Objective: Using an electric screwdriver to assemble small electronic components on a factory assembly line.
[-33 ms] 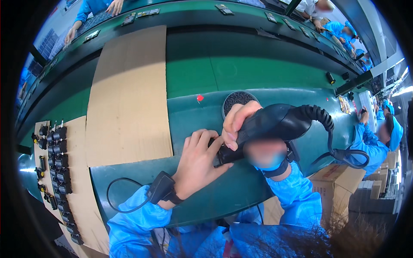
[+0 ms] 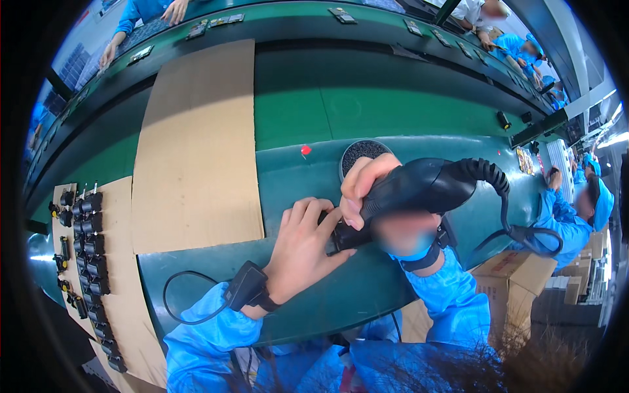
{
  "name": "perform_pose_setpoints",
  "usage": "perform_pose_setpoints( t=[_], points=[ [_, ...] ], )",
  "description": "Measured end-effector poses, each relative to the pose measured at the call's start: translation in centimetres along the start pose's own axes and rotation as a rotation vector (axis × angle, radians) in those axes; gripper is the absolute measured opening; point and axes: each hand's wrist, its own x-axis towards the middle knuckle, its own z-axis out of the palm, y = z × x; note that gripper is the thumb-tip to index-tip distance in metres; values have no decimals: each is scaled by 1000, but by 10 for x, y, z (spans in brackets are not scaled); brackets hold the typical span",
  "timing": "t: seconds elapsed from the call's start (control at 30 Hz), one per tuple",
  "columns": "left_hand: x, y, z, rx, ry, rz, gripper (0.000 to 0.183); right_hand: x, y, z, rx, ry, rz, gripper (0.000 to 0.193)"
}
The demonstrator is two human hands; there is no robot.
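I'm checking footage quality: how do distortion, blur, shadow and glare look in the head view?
In the head view, the bench edges bow and the corners go black; there too, blur masks part of the right hand, shade dims the upper cardboard, and a light glares far right.

No words or numbers can be read here. The brown cardboard box [image 2: 516, 278] on the near right has red marks [image 2: 506, 261] on its top that look like print. There may be fainter marks on its side too, but all of it is too small and blurry to read.
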Motion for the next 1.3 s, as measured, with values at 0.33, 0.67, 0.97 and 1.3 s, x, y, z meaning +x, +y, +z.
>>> perform_pose_setpoints(
  t=[0.33, 0.67, 0.97, 1.3],
  points=[
    [1, -1, 1, -14, 30, 15, 58, 8, -31, 3, -18, -17, 60, 95],
    [0, -1, 1, -15, 24, -3, 54, -2, -18, 10, -128, 31, 46, 89],
    [1, -2, 1, 7, 0, 5, 64, 3, -26, 1, -48, 13, 37, 99],
    [0, -1, 1, -23, 27, 0, 54, 0, -16, 9, -25, 78, 37, 99]
  ],
)
